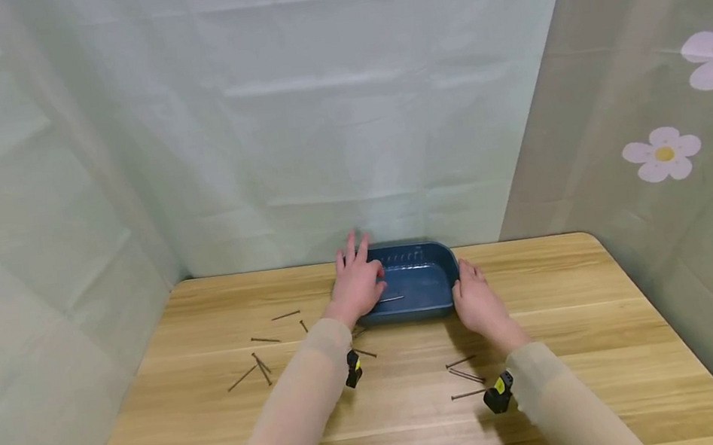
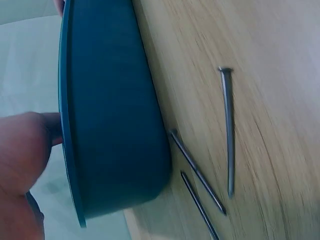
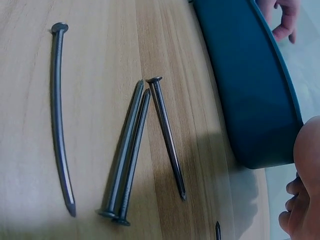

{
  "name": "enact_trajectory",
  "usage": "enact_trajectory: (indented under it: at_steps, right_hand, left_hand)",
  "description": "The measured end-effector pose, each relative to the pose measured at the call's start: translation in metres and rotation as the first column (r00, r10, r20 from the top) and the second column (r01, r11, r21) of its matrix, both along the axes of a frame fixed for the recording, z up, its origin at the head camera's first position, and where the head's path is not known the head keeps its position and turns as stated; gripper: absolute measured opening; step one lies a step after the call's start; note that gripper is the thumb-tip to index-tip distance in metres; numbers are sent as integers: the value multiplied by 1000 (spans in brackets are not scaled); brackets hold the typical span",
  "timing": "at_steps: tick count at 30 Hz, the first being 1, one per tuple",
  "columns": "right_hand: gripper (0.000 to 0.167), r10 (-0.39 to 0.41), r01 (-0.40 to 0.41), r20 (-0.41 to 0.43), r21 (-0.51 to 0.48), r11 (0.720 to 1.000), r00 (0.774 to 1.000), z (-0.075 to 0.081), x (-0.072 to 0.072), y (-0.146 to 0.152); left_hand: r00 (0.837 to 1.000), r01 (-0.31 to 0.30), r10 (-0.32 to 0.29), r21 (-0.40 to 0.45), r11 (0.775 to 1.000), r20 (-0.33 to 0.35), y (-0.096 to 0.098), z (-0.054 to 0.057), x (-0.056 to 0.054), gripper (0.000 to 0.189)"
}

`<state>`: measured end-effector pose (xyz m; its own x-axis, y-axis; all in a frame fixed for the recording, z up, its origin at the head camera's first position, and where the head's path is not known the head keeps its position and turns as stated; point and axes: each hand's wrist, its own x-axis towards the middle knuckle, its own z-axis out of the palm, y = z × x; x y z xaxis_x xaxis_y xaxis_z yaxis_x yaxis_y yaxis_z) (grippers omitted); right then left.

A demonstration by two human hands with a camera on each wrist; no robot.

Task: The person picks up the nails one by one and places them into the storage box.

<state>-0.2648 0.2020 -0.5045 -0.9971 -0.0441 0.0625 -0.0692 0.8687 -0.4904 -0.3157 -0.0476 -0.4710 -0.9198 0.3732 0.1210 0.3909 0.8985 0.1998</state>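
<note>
A dark blue rectangular tray stands at the back of the wooden table. Over its left end is my left hand, its thumb and index finger bent with a gap between them, the other fingers spread. Just below the thumb, one nail shows inside the tray. My right hand holds the tray's right end, its thumb at the near corner and its fingers along the outer side. From the right wrist view, the right thumb meets the rim. Part of the tray's left end is hidden behind my left hand.
Several loose nails lie on the table to the left. More nails lie near my right wrist, and a few sit close to the tray's near side. A pale cloth backdrop rises behind the table.
</note>
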Motion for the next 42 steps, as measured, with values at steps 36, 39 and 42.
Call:
enact_trajectory:
  at_steps: [36,39,42]
  right_hand:
    - [58,-1,-1,29,47,999,1000,1,1,2]
    - [59,-3,2,33,46,999,999,-1,0,1]
    - [59,-6,4,36,43,999,999,-1,1,0]
  left_hand:
    - [992,-14,64,411,912,-108,-93,-4,43,19]
    - [992,-3,58,425,905,-116,-99,-6,54,19]
    - [989,15,47,421,907,-137,-102,-10,64,17]
